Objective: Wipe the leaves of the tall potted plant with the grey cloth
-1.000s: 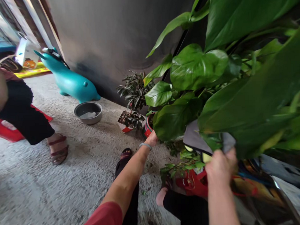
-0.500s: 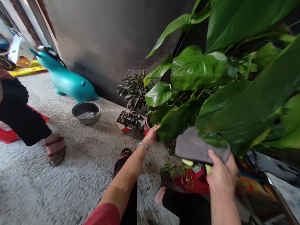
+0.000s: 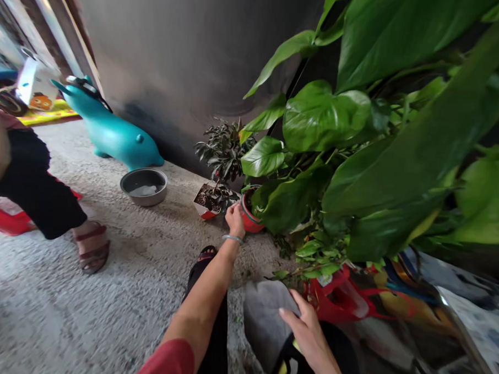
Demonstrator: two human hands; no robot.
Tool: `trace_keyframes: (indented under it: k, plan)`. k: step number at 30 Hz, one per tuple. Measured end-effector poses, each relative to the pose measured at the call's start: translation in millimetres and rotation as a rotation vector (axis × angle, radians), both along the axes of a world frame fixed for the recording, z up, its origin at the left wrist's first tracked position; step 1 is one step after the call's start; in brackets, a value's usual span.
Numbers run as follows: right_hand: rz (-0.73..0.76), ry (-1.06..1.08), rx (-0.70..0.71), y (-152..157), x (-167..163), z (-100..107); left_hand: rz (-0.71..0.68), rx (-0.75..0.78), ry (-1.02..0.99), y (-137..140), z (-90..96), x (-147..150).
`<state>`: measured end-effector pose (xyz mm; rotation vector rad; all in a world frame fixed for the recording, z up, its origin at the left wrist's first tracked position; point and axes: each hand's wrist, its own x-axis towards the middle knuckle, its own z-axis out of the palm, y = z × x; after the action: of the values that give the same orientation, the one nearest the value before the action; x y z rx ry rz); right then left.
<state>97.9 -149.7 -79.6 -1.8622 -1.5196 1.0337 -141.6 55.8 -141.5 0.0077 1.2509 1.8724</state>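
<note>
My left hand (image 3: 235,220), with a bracelet on the wrist, is at the left rim of a round red plant pot (image 3: 252,222). Its fingers are drawn together; whether they pinch the rim or something small is unclear. Close by on the left stands a white and red square pot (image 3: 204,206) with a dark-leaved plant. Low in front of me, my right hand (image 3: 307,325) grips a grey cloth (image 3: 267,313) with a dark edge and yellow bits below. Broad green leaves (image 3: 329,117) hang over the red pot and hide its right side.
A grey metal basin (image 3: 144,198) sits on the concrete floor beside a turquoise toy animal (image 3: 119,135). At the left is another person's leg (image 3: 47,190) with a sandal. A red plastic object (image 3: 337,301) and a small leafy plant (image 3: 318,253) are at the right.
My right hand has brought the grey cloth down and left, away from the big leaves. My left hand has drawn back leftward from the leaf to the red pot's rim, and more of that pot shows.
</note>
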Motion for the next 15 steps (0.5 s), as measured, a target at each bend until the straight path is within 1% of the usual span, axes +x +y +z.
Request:
trace_keyframes:
  k: [1, 2, 4, 5, 6, 7, 9, 10, 11, 12, 13, 15]
  plan:
    - [-0.019, 0.005, 0.014, -4, 9, 12, 0.026, 0.036, -0.018, -4, 7.9, -3]
    - [-0.037, 0.018, 0.03, -5, 16, 27, 0.024, 0.102, -0.034, -10, 17.5, -3]
    - [-0.094, 0.07, 0.093, -2, 20, 64, -0.037, 0.3, -0.037, -23, 40.4, 1]
    - [-0.139, 0.103, 0.162, 3, 17, 83, -0.071, 0.396, -0.024, -31, 52.2, 7]
    - [-0.198, 0.127, 0.267, 10, 10, 102, -0.103, 0.475, -0.007, -39, 63.4, 13]
    - [-0.263, 0.138, 0.4, 18, 0, 119, -0.134, 0.533, 0.012, -48, 73.3, 20]
    - [-0.351, 0.124, 0.671, 36, -24, 143, -0.199, 0.586, 0.062, -64, 87.6, 34]
    - [-0.348, 0.102, 0.764, 44, -37, 150, -0.236, 0.59, 0.09, -71, 91.6, 39]
    - [-0.308, 0.073, 0.805, 51, -49, 153, -0.277, 0.581, 0.111, -77, 93.5, 44]
    - [-0.232, 0.038, 0.795, 56, -57, 151, -0.32, 0.564, 0.118, -81, 93.6, 47]
    - [-0.133, -0.001, 0.742, 59, -63, 147, -0.363, 0.543, 0.112, -83, 92.1, 48]
    - [0.051, -0.072, 0.57, 54, -62, 133, -0.445, 0.498, 0.07, -84, 85.9, 47]
